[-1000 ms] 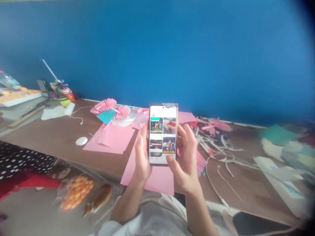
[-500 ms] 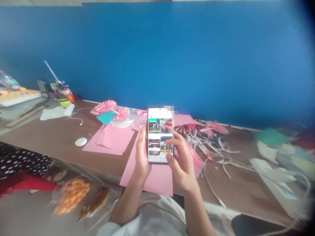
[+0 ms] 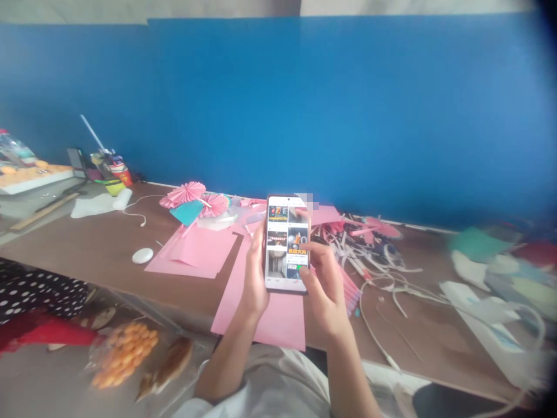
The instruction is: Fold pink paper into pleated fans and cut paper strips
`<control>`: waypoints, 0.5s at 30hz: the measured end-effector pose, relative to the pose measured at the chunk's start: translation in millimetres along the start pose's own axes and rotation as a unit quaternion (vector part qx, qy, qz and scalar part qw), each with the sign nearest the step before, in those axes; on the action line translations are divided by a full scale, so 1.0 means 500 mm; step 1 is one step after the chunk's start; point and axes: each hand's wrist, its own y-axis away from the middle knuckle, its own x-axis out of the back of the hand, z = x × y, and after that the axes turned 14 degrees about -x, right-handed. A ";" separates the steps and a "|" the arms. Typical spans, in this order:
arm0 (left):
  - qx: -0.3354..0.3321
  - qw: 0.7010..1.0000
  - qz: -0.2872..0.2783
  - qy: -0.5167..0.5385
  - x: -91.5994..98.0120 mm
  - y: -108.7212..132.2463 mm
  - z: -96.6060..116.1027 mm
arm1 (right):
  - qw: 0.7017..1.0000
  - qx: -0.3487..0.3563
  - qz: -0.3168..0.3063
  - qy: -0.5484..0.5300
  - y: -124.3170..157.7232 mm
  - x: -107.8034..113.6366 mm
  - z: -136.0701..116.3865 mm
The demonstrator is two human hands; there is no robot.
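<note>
An upright smartphone (image 3: 277, 239) with a lit screen of picture tiles is in my left hand (image 3: 255, 284), which is wrapped round its left side and back. Over the screen's lower right edge is my right hand (image 3: 325, 287), its index finger bent and its thumb apart from it. That hand's other fingers are partly hidden. Beneath the phone, a pink paper sheet (image 3: 281, 325) juts over the table's front edge. Folded pink paper fans (image 3: 187, 193) and a teal paper piece (image 3: 186, 213) lie behind, left of the phone.
The brown table (image 3: 108, 244) carries a white oval case (image 3: 143, 256), paper strips (image 3: 348, 252) and white cables (image 3: 383, 348). Pens stand in a cup (image 3: 119, 172) at the back left. A bag of orange balls (image 3: 126, 354) is below. A blue wall (image 3: 278, 104) stands behind.
The screen's tiles have shifted upward, with new ones showing at the bottom. My right index finger has drawn back toward the phone's right edge. The phone sits slightly farther right and lower.
</note>
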 end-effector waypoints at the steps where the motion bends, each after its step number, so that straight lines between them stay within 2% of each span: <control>1: -0.002 1.000 0.000 0.001 -0.001 0.000 0.000 | 1.000 -0.002 -0.001 0.008 0.000 0.001 0.000; 9: -0.010 1.000 0.006 -0.009 0.004 0.000 -0.006 | 0.997 -0.019 -0.024 -0.077 -0.004 -0.006 -0.010; 15: -0.003 1.000 0.009 -0.011 0.001 0.000 -0.007 | 0.999 -0.017 -0.020 -0.041 0.001 0.002 -0.003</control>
